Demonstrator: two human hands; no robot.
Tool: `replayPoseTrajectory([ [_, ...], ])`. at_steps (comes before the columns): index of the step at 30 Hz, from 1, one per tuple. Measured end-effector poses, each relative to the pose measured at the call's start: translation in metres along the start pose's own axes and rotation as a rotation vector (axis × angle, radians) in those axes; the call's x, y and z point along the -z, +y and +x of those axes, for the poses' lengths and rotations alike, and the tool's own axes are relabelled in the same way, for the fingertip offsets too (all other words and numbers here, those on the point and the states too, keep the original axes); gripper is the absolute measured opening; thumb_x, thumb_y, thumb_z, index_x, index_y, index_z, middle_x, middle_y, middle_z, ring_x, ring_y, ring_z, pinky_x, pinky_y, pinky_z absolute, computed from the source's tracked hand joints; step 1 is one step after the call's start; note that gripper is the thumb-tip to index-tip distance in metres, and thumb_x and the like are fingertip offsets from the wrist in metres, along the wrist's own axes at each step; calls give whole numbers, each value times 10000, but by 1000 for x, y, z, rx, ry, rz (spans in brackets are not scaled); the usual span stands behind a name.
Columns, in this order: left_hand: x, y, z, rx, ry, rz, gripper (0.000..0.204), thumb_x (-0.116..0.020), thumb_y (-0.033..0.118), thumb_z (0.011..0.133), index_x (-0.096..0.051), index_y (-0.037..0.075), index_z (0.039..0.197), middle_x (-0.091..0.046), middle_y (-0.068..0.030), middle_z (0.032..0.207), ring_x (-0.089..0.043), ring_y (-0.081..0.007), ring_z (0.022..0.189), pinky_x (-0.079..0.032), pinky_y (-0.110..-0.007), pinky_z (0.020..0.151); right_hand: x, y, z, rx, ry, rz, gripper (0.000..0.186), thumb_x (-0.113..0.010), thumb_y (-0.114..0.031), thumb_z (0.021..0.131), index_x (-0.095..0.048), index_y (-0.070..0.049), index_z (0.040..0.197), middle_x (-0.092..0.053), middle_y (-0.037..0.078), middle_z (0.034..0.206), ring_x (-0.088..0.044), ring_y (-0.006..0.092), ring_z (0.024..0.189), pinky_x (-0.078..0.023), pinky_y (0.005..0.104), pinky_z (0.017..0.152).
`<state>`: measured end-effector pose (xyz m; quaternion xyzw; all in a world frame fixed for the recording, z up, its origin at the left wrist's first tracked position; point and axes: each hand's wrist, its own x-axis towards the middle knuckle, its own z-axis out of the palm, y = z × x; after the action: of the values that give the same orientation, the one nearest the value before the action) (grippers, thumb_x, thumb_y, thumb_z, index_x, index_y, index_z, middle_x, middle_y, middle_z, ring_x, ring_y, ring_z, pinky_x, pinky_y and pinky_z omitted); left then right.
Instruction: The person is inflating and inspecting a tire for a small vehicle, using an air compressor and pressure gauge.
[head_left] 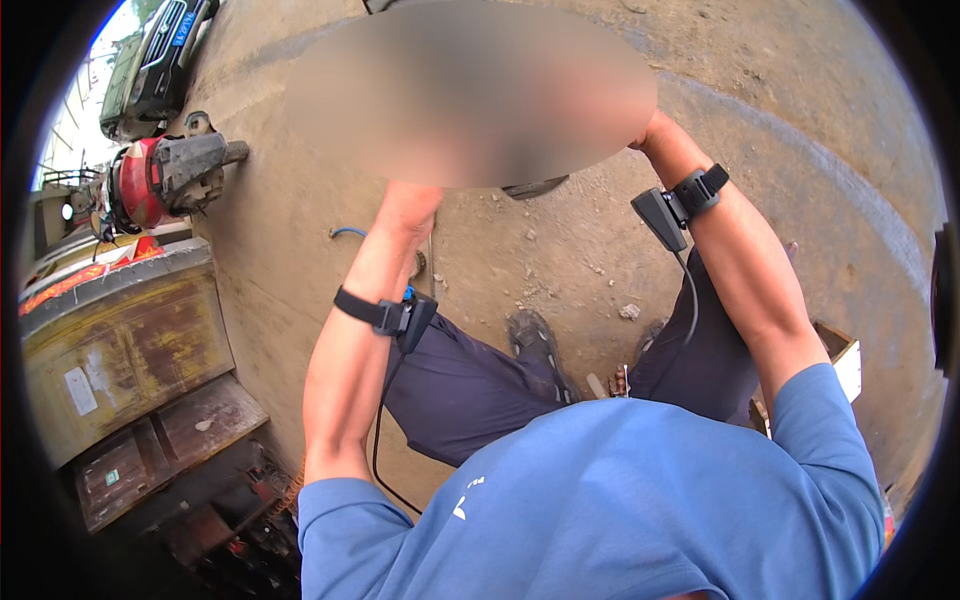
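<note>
Both my arms stretch forward over the ground, and a large blurred patch covers most of what is in front of me. My left hand [413, 203] goes into the patch at its lower edge; only the part by the wrist shows. At the patch's right side, my right hand [648, 134] is also mostly covered. The fingers of both hands are hidden, so what they hold or touch cannot be made out. Below the patch, between my hands, a dark curved piece [537, 188] sticks out. Each forearm wears a black strap with a small dark device and a cable.
Left of me stands a worn wooden cabinet [150, 345], with a red and black motorcycle [150, 178] beyond it. A dark vehicle [160, 65] is parked at the far left. A blue hose end [348, 231] and small stones lie on the ground. A wooden box [842, 358] sits beside my right leg.
</note>
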<state>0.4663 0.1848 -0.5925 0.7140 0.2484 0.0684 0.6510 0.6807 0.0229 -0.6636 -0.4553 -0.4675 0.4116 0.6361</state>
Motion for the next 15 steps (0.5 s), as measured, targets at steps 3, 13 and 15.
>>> replayPoseTrajectory([
  [3,18,58,-9,113,6,25,593,-698,409,1002,-599,-55,1358,-699,-144,1248,-666,-207,1117,-530,-377,1009,-7,-70,20,-155,130,-241,790,-639,-567,1007,-491,1,1536,-583,192,1478,-535,235,1372,-424,369,1156],
  [13,9,87,30,-79,68,-29,520,-691,343,1000,-603,0,1380,-692,-86,1274,-643,-171,1127,-505,-352,948,14,-72,33,106,196,19,855,-723,-421,973,-371,66,1581,-484,196,1572,-466,261,1452,-354,360,1207],
  [15,13,89,37,-82,76,-42,517,-685,342,1005,-599,5,1387,-688,-86,1287,-639,-177,1143,-503,-361,955,16,-70,32,127,114,-10,811,-714,-351,987,-355,43,1598,-469,182,1586,-449,249,1465,-347,359,1211],
])
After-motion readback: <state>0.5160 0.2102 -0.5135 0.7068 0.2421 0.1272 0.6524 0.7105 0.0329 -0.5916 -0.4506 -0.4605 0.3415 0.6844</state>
